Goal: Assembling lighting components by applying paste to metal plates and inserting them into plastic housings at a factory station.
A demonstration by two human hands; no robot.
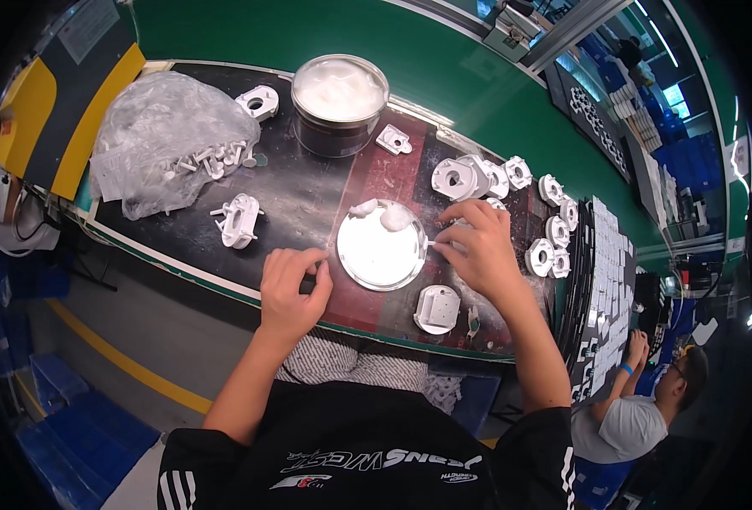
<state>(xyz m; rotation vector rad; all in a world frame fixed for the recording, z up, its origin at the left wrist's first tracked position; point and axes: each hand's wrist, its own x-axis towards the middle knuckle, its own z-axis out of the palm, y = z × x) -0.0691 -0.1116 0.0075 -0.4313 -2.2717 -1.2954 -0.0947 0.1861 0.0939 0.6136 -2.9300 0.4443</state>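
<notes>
- Right hand [480, 246] at the round dish [378, 262], finger and thumb pinching a small white piece [430, 244] by its right rim!
- Left hand [291, 289] curls beside the opposite rim, thumb near forefinger; can't tell whether anything's between them.
- The dish lies on the table [304, 191], white paste [395, 217] lumped at its far side: supply ready, I'd judge.
- Looks mid-run: plenty of loose white pegs [210, 160] left in the clear bag [168, 110].
- White housings [455, 178] gather rightward; whether they're finished, can't tell.
</notes>
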